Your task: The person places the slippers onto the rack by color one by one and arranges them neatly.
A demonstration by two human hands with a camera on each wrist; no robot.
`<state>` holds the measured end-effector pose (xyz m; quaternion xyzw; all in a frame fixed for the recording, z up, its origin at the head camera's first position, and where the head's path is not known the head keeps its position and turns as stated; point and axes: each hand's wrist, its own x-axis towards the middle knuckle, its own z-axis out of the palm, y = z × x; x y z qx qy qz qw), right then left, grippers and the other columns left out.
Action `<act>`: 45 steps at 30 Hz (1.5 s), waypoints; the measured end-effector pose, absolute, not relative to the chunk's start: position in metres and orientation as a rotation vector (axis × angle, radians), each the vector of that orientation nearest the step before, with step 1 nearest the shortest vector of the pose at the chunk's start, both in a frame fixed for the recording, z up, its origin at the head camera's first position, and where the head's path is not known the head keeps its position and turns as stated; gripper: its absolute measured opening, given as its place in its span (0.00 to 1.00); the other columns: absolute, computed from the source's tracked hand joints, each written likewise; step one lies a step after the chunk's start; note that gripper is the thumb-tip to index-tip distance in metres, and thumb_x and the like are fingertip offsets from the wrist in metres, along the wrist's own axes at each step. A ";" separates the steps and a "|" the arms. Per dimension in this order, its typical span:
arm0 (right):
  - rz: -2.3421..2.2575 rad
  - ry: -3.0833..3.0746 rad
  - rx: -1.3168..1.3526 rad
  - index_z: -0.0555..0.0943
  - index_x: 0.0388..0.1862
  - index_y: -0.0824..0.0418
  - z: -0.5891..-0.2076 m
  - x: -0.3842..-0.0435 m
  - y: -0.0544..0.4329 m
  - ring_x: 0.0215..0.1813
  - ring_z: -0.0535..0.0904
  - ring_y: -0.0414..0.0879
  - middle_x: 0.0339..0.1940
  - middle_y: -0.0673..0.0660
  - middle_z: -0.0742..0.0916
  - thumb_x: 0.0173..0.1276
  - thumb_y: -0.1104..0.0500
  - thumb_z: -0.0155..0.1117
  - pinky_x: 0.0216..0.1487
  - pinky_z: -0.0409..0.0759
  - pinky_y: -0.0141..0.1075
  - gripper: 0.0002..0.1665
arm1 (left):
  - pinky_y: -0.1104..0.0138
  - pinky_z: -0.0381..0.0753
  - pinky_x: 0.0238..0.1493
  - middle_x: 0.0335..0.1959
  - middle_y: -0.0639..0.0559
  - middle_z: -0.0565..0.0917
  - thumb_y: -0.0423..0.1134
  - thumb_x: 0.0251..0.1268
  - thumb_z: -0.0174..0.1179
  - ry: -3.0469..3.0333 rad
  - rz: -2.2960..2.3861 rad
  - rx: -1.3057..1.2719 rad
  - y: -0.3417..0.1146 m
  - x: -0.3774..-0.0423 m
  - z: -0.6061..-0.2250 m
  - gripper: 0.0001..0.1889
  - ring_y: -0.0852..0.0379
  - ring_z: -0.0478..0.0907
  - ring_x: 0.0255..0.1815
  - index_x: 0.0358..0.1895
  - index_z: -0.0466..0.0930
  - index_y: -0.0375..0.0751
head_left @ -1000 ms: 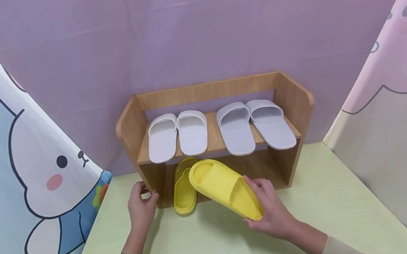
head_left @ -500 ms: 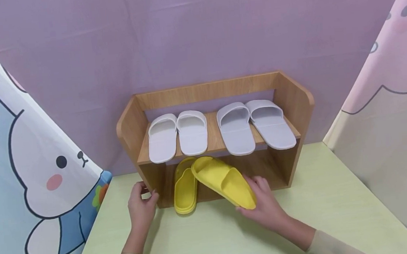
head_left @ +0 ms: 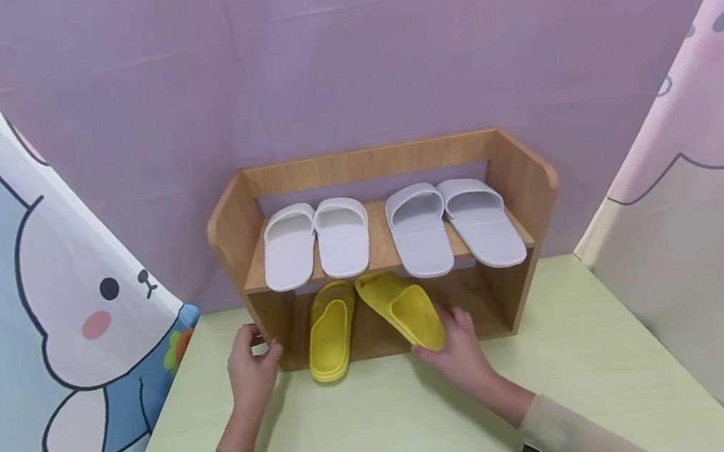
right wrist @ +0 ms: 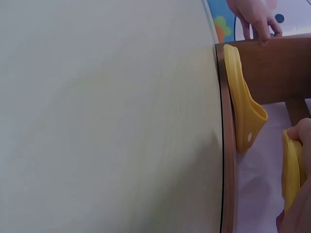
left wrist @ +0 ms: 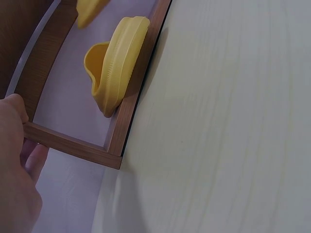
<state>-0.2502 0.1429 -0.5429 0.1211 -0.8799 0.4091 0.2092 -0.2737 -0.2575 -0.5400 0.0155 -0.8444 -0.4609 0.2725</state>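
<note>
My right hand (head_left: 462, 357) grips the near end of a yellow slipper (head_left: 401, 306), which slants into the lower level of a wooden shoe rack (head_left: 372, 164). In the right wrist view, part of that slipper is hidden behind my fingers. To its left, apart from it, another yellow slipper (head_left: 331, 336) lies on the lower level, its near end over the front edge. With thumb and fingers on either side, my left hand (head_left: 253, 365) holds the rack's left side panel (left wrist: 73, 147).
A pair of white slippers (head_left: 344, 238) and a pair of pale grey-lilac slippers (head_left: 423, 238) sit on the upper shelf. Behind the rack hangs a purple backdrop (head_left: 360, 54). The pale table (head_left: 379, 425) extends in front, with printed cloths on both sides.
My right hand has moved the yellow slipper forward, down and slightly right, from in front of the rack into its lower level. The left hand has stayed in place.
</note>
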 end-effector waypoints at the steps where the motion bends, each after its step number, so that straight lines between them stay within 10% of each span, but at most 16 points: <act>1: 1.145 -2.450 0.323 0.79 0.75 0.64 -0.544 -0.252 0.142 0.60 0.72 0.59 0.57 0.64 0.81 0.52 0.55 0.92 0.58 0.77 0.54 0.52 | 0.75 0.88 0.41 0.55 0.44 0.86 0.28 0.69 0.72 -2.271 -1.241 0.042 -0.258 -0.274 -0.540 0.18 0.43 0.86 0.54 0.58 0.80 0.38; 45: 1.122 -2.702 0.127 0.73 0.76 0.70 -0.559 -0.286 0.096 0.71 0.68 0.69 0.69 0.73 0.75 0.55 0.52 0.89 0.71 0.74 0.65 0.54 | 0.73 0.89 0.42 0.56 0.44 0.86 0.27 0.69 0.71 -2.274 -1.254 0.042 -0.258 -0.273 -0.540 0.18 0.43 0.86 0.55 0.59 0.80 0.38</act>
